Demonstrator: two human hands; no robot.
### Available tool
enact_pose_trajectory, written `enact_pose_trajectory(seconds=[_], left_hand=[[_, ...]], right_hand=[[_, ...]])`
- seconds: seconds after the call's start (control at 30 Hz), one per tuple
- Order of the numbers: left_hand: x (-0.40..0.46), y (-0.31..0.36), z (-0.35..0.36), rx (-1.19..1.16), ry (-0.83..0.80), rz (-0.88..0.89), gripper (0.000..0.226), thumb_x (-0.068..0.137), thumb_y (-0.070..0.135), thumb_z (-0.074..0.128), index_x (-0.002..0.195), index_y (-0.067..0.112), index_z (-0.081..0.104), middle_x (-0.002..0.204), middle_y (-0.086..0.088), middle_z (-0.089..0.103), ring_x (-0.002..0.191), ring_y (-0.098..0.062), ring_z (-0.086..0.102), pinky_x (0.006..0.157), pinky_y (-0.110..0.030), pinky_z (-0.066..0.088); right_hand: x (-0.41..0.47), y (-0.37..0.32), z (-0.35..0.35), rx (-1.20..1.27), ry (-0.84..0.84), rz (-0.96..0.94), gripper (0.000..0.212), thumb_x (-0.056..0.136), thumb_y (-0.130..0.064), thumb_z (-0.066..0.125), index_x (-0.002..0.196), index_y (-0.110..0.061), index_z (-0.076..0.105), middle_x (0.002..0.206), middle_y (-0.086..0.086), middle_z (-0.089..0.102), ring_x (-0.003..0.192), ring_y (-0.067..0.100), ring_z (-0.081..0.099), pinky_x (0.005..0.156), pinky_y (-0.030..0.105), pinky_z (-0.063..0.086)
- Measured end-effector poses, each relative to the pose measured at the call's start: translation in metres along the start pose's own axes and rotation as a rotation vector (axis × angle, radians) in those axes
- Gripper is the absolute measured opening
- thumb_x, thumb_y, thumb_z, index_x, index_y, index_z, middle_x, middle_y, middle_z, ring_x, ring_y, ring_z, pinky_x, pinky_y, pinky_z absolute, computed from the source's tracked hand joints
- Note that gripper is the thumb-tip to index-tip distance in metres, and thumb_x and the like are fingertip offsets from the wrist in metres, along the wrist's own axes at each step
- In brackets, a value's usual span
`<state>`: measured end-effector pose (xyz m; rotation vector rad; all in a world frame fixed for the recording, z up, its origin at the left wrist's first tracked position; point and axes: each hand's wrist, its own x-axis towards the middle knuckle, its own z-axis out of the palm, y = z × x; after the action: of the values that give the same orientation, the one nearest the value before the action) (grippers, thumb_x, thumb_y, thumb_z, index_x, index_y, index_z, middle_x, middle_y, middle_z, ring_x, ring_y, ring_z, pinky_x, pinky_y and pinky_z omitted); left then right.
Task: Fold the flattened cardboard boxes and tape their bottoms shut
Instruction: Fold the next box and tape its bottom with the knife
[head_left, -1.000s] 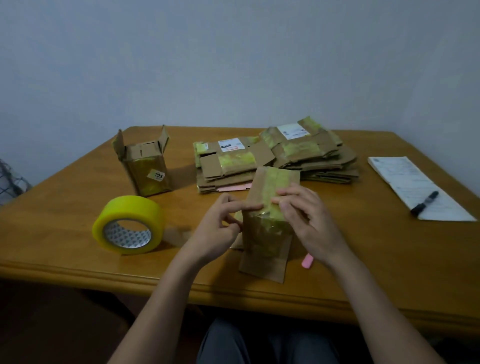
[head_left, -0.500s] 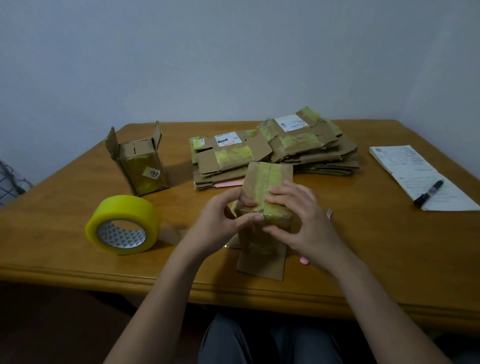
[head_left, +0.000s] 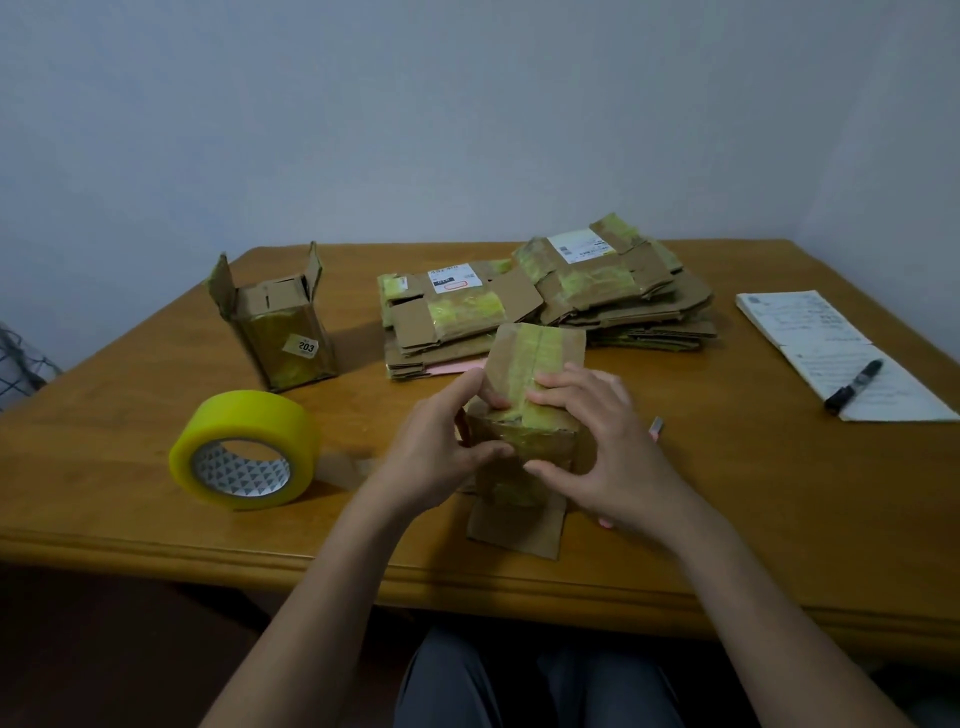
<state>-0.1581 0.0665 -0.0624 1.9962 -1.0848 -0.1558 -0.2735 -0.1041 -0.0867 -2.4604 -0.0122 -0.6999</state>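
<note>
both hands, left hand (head_left: 434, 457) and right hand (head_left: 608, 447), pinching the cardboard box (head_left: 524, 415) (old yellow tape on it) over the desk (head_left: 130, 499).

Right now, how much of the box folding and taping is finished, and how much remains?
Done: one box stands folded at the table's far left, top flaps open; its bottom is hidden. In hand: the left hand and right hand grip a second box, folding its flaps; the yellow tape roll lies beside it, untouched. Left: two stacks of flattened boxes behind.
</note>
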Motion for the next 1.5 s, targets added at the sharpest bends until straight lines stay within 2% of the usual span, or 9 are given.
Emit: enact_pose_trajectory(seconds=[0.2, 0.3, 0.43, 0.7, 0.93, 1.1, 1.3, 1.4, 1.5], left_hand=[[0.003, -0.003, -0.027, 0.071, 0.196, -0.146, 0.06, 0.082, 0.003, 0.075, 0.125, 0.036, 0.049, 0.121, 0.013, 0.052, 0.094, -0.006, 0.059, 0.076, -0.03, 0.055], [-0.004, 0.001, -0.018, 0.026, 0.431, -0.306, 0.026, 0.094, 0.021, 0.064, 0.118, 0.019, 0.057, 0.097, 0.007, 0.063, 0.073, -0.013, 0.067, 0.067, -0.038, 0.06], [-0.008, 0.018, 0.005, -0.238, 0.287, -0.436, 0.039, 0.094, 0.055, 0.046, 0.101, 0.021, 0.064, 0.086, -0.001, 0.072, 0.072, -0.013, 0.072, 0.067, -0.04, 0.063], [-0.006, 0.008, 0.001, -0.243, 0.404, -0.442, 0.046, 0.089, 0.043, 0.064, 0.127, 0.018, 0.059, 0.108, 0.001, 0.069, 0.099, -0.015, 0.065, 0.068, -0.031, 0.06], [-0.011, -0.002, -0.003, -0.479, 0.377, -0.381, 0.004, 0.091, 0.034, 0.065, 0.088, 0.034, 0.062, 0.092, 0.006, 0.073, 0.096, -0.012, 0.069, 0.066, -0.022, 0.056], [-0.015, -0.002, -0.004, -0.516, 0.343, -0.379, 0.024, 0.092, 0.031, 0.064, 0.108, 0.015, 0.07, 0.103, 0.002, 0.075, 0.104, -0.013, 0.068, 0.079, -0.028, 0.058], [-0.024, -0.001, 0.003, -0.504, 0.316, -0.337, 0.032, 0.097, 0.031, 0.056, 0.122, 0.013, 0.066, 0.107, 0.001, 0.073, 0.105, -0.012, 0.067, 0.07, -0.016, 0.055], [-0.024, 0.006, 0.001, -0.505, 0.3, -0.386, 0.027, 0.099, 0.033, 0.053, 0.12, 0.02, 0.065, 0.116, 0.003, 0.068, 0.108, -0.013, 0.064, 0.062, -0.013, 0.052], [-0.027, 0.008, -0.006, -0.564, 0.208, -0.551, 0.054, 0.099, 0.042, 0.052, 0.149, 0.029, 0.039, 0.14, -0.002, 0.053, 0.12, -0.025, 0.053, 0.083, -0.035, 0.053]], right_hand=[[0.019, 0.003, -0.021, 0.314, 0.393, 0.242, 0.034, 0.088, -0.036, 0.058, 0.122, -0.033, 0.055, 0.128, -0.014, 0.048, 0.115, -0.006, 0.05, 0.09, 0.024, 0.055], [0.041, 0.021, -0.021, 0.245, 0.257, 0.466, 0.056, 0.093, -0.047, 0.055, 0.145, -0.035, 0.036, 0.152, -0.008, 0.032, 0.14, 0.013, 0.031, 0.109, 0.045, 0.04], [0.064, 0.026, -0.01, 0.477, 0.113, 0.591, 0.079, 0.089, -0.063, 0.051, 0.154, -0.036, 0.015, 0.161, -0.008, 0.016, 0.147, 0.021, 0.019, 0.112, 0.048, 0.028], [0.039, 0.019, 0.01, 0.327, 0.117, 0.531, 0.087, 0.068, -0.08, 0.051, 0.132, -0.022, 0.058, 0.125, -0.007, 0.049, 0.119, 0.013, 0.048, 0.094, 0.034, 0.048], [0.038, 0.021, -0.006, 0.487, -0.021, 0.51, 0.056, 0.068, -0.073, 0.058, 0.104, -0.031, 0.067, 0.105, -0.01, 0.068, 0.105, 0.013, 0.063, 0.075, 0.025, 0.056], [0.045, 0.021, 0.0, 0.449, -0.027, 0.476, 0.076, 0.081, -0.061, 0.059, 0.147, -0.033, 0.036, 0.148, -0.006, 0.044, 0.134, 0.017, 0.042, 0.102, 0.047, 0.047], [0.038, 0.029, -0.006, 0.562, -0.099, 0.461, 0.027, 0.086, -0.051, 0.061, 0.11, -0.04, 0.064, 0.101, -0.022, 0.07, 0.098, 0.002, 0.065, 0.072, 0.021, 0.056], [0.042, 0.022, -0.012, 0.484, -0.196, 0.552, 0.029, 0.092, -0.048, 0.057, 0.111, -0.028, 0.065, 0.105, -0.009, 0.07, 0.101, 0.011, 0.064, 0.08, 0.028, 0.052], [0.041, 0.009, -0.022, 0.403, -0.24, 0.575, 0.044, 0.093, -0.042, 0.059, 0.132, -0.024, 0.053, 0.125, -0.007, 0.06, 0.105, 0.009, 0.058, 0.083, 0.03, 0.05]])
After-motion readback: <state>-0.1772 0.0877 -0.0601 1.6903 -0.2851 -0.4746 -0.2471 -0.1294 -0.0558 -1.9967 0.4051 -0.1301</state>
